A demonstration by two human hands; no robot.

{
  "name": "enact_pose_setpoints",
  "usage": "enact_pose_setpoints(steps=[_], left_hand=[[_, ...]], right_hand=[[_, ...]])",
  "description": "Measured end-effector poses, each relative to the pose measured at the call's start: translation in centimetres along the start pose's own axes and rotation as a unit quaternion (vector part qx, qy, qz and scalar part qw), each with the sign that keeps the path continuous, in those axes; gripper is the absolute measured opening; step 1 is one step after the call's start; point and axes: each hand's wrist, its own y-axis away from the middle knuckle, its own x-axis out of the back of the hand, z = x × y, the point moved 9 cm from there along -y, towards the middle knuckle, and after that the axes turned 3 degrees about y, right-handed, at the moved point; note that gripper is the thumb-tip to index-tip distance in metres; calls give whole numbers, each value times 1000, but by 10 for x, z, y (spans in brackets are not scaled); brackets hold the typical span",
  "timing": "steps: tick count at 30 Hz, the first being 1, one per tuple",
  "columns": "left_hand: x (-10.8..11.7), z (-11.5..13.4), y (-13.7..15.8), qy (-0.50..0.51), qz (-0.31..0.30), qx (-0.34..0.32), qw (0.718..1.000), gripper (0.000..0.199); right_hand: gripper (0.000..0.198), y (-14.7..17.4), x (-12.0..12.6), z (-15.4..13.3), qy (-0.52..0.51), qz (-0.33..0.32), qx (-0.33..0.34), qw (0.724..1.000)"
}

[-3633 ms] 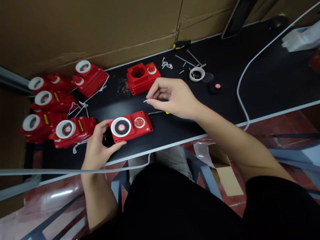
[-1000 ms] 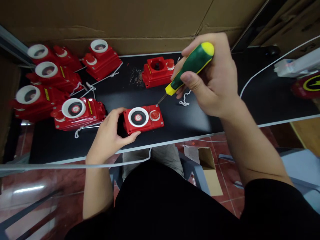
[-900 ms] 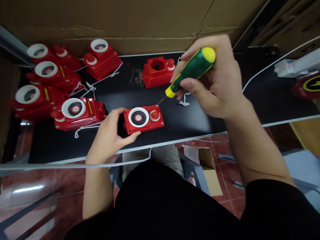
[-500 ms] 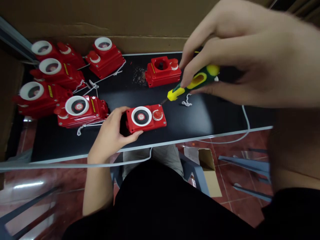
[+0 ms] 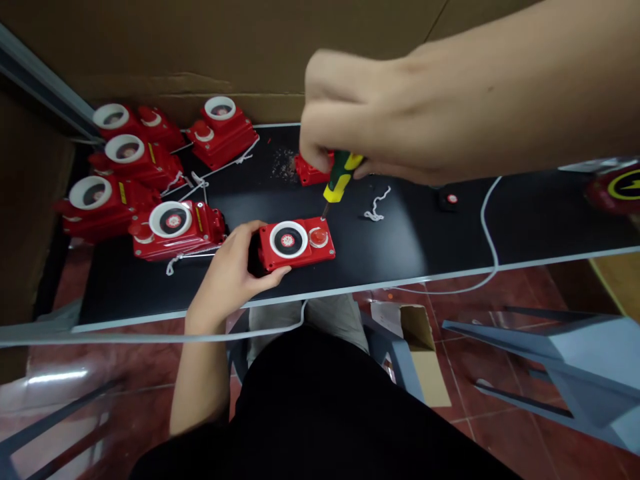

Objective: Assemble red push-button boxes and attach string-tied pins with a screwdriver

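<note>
On the black table lies a red box (image 5: 311,254) with a white-ringed round opening and a red knob. My left hand (image 5: 233,268) grips its left end, thumb along the near side and fingers at the far side. Closed around a yellow and dark green screwdriver (image 5: 335,191), my right hand (image 5: 345,120) is above the box. The screwdriver's tip points down at the box's far right corner, at or just over the screw there. Behind the screwdriver, another red box (image 5: 309,171) is mostly hidden by my right hand.
Several more red boxes (image 5: 175,233) with white rings and cords crowd the table's left side. A white string (image 5: 376,208) and a small black piece (image 5: 448,199) lie to the right. A grey cable (image 5: 493,235) crosses the edge; cardboard (image 5: 165,47) walls the back.
My right hand has moved left and turned over, bringing the screwdriver more upright over the corner of the box. My left hand keeps its hold. The whole view has shifted slightly.
</note>
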Motion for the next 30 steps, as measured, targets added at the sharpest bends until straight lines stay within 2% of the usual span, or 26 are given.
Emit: enact_pose_setpoints(steps=[2,3,4,6,9,12,14,17,19,22,24,26,28,30], left_hand=[[0,1,0,-1,-2,-5,1000,71],[0,1,0,-1,-3,-7,1000,71],[0,1,0,-2,-5,-7,1000,71],[0,0,-1,-5,-7,-5,1000,71],[-1,-2,-1,-6,-13,3,1000,72],[-1,-3,-1,-5,-14,8,1000,73],[-1,-3,-1,-3,-12,7,1000,73],[-1,-2,-1,-3,-12,5,1000,73],[-2,-3,-1,-3,-13,7,1000,73],[-2,-3,-1,-3,-13,9,1000,73],[-2,-3,-1,-4,-12,6,1000,73],[-1,-3,-1,-3,-10,3,1000,73],[-1,-4,0,0,-9,7,1000,74],[-1,-6,0,0,-6,11,1000,75]], right_hand=[[46,3,-21,-2,151,-140,44,978],[51,6,-27,-1,228,-185,63,954],[54,7,-28,1,293,-201,80,931],[51,8,-24,2,363,-190,104,906],[61,14,-31,-3,401,-215,155,877],[50,15,-31,3,455,-226,120,853],[56,12,-25,5,468,-202,86,856],[45,14,-32,-2,438,-217,148,860],[41,15,-35,2,447,-217,161,853],[54,10,-30,8,473,-148,140,857],[66,11,-38,6,455,-160,172,859],[71,10,-45,10,489,-193,177,832],[58,5,-38,17,566,-181,140,792],[63,7,-31,13,589,-164,138,779]])
